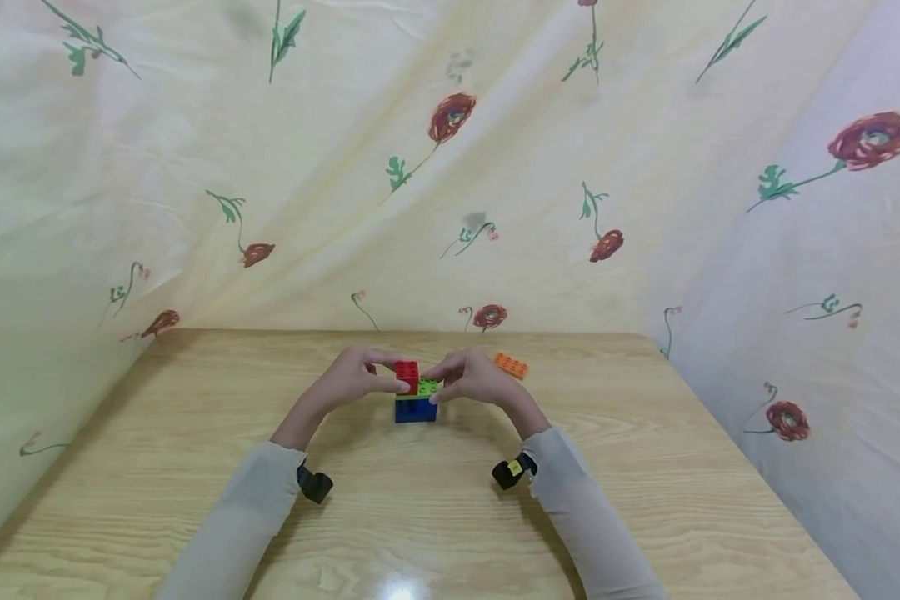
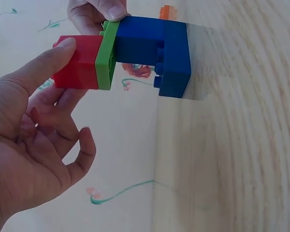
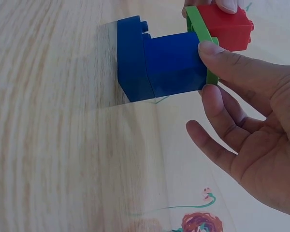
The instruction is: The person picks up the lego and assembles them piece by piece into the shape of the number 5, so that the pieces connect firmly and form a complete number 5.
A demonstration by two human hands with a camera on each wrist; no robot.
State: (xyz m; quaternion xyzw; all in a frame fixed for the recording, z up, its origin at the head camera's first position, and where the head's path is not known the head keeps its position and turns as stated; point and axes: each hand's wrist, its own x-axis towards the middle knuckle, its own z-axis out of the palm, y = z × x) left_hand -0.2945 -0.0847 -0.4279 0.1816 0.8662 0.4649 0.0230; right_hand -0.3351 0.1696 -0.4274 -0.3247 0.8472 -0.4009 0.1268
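A small stack of toy building bricks stands on the wooden table. At its bottom lies a long blue brick [image 2: 176, 63], with a square blue brick [image 3: 176, 60] on its right part and a gap beside that one. A thin green plate [image 2: 106, 63] spans the top. On the plate's left half is a red brick [image 2: 82, 60], which my left hand [image 1: 351, 379] pinches between thumb and fingers. My right hand [image 1: 480, 377] grips the right end of the green plate, thumb and fingertips at its edge where it meets the square blue brick.
An orange brick [image 1: 512, 365] with studs up lies behind my right hand. The table [image 1: 397, 508] reaches back to a flowered cloth [image 1: 330, 208], which hangs behind and along both sides. Each wrist carries a small black camera [image 1: 315, 485].
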